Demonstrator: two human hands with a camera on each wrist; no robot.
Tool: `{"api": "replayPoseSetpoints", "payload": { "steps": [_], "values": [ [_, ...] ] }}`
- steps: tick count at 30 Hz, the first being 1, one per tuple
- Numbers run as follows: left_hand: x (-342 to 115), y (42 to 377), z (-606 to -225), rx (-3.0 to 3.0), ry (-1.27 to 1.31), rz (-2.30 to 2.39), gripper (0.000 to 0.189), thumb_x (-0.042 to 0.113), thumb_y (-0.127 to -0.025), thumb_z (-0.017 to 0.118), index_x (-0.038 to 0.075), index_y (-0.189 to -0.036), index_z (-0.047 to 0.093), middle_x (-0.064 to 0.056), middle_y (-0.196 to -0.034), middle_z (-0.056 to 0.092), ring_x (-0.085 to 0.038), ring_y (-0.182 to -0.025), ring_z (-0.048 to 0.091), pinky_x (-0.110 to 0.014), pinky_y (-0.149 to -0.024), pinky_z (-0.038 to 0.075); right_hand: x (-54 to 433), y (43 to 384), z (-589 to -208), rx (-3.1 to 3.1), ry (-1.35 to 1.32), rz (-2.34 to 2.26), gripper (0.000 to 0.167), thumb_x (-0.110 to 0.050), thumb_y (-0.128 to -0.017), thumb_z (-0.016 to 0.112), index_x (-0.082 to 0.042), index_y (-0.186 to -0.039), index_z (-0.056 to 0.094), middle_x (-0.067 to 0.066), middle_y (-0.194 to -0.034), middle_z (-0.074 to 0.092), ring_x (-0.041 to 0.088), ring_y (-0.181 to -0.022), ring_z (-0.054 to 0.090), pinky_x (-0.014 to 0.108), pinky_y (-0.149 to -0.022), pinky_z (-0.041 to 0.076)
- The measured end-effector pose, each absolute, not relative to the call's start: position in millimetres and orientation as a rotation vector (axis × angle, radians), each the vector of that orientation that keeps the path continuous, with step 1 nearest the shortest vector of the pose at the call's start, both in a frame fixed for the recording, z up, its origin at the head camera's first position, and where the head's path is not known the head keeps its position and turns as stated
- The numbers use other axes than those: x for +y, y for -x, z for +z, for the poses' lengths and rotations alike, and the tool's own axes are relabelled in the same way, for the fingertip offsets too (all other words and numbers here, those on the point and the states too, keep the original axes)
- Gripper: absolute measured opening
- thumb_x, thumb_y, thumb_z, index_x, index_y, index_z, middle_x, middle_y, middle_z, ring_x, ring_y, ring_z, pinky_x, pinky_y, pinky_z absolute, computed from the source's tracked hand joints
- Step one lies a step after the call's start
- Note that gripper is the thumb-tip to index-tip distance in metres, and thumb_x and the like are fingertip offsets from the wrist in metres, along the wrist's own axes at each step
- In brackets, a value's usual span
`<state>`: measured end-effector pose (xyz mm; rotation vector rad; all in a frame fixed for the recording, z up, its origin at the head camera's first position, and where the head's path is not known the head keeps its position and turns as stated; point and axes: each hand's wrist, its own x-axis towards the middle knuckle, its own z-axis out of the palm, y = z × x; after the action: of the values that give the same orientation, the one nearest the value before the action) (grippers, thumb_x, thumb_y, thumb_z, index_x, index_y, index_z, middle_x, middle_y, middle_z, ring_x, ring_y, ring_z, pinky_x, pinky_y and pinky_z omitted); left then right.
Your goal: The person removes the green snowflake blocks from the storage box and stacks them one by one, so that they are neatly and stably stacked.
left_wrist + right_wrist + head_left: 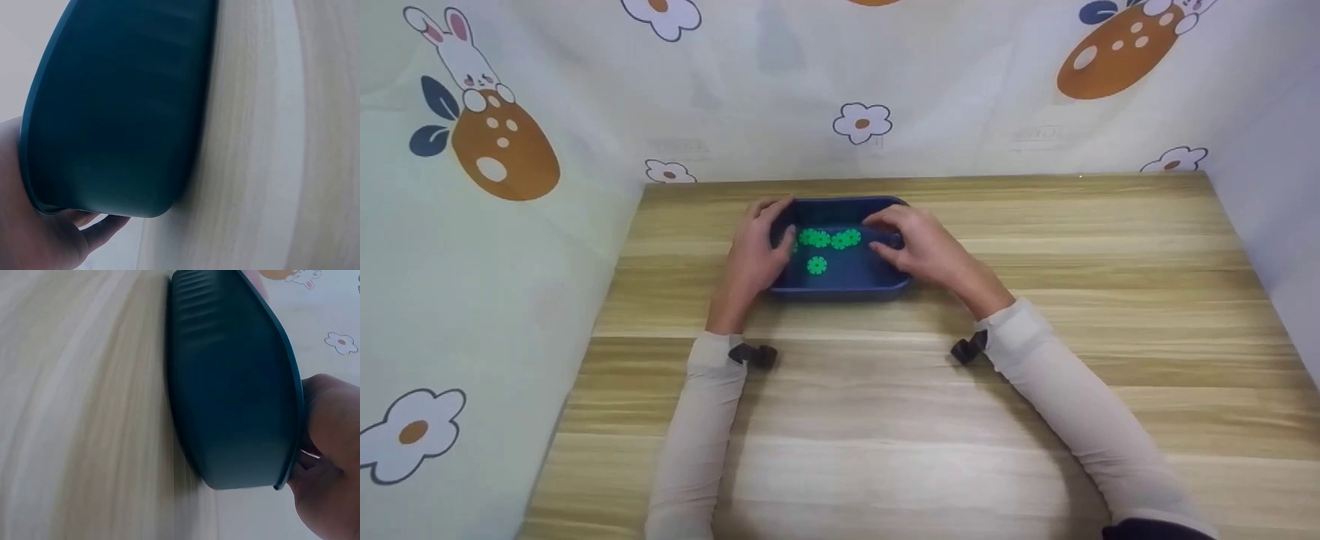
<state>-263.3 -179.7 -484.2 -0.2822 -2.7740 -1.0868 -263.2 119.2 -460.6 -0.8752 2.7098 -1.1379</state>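
Note:
A dark blue plastic bin (pixel 840 289) stands on the table, its side wall (pixel 118 112) filling much of the left wrist view. My left hand (pixel 754 247) grips its left end, thumb over the rim and fingers along the outside. At the other end my right hand (pixel 922 244) holds the rim, with thumb and fingertips reaching over the inside. Several green notched plastic discs (pixel 817 265) lie on the bin's floor, most of them grouped toward the back. My left thumb partly covers one disc.
The wood-grain table (pixel 855 420) extends around the bin. Behind it hangs a pale cloth (pixel 765 112) printed with rabbits and flowers, which also covers the left side. A plain pale wall (pixel 1260 180) borders the table on the right.

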Motion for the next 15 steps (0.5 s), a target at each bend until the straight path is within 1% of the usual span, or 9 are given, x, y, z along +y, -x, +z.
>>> {"api": "replayPoseSetpoints", "payload": {
  "steps": [4,9,15],
  "values": [
    [-180.1,263.4,-484.5,-2.776,0.279,-1.076,0.052,0.022,-0.107,0.064,0.019,-0.159,0.056,-0.012,-0.159,0.053,-0.031,-0.149,0.051,-0.052,-0.128,0.039,108.9,265.7,-460.2,2.725,0.921,-1.060,0.039,-0.016,-0.101,0.076,0.000,-0.136,0.072,0.016,-0.134,0.075,0.030,-0.124,0.071,0.046,-0.112,0.057],
    [-180.6,264.6,-486.0,-2.770,0.284,-1.064,0.051,0.021,-0.107,0.065,0.015,-0.157,0.058,-0.015,-0.157,0.055,-0.034,-0.148,0.052,-0.054,-0.127,0.040,99.9,270.1,-457.5,2.746,0.931,-1.004,0.040,-0.016,-0.099,0.078,0.002,-0.135,0.072,0.017,-0.134,0.075,0.032,-0.126,0.070,0.047,-0.113,0.055],
    [-179.4,264.5,-485.8,-2.784,0.275,-1.068,0.052,0.020,-0.107,0.065,0.017,-0.158,0.057,-0.014,-0.158,0.053,-0.033,-0.149,0.052,-0.053,-0.127,0.040,91.7,274.4,-453.2,2.725,0.920,-0.978,0.044,-0.018,-0.098,0.081,0.000,-0.136,0.072,0.016,-0.137,0.075,0.032,-0.128,0.069,0.047,-0.114,0.055]
  ]
}}
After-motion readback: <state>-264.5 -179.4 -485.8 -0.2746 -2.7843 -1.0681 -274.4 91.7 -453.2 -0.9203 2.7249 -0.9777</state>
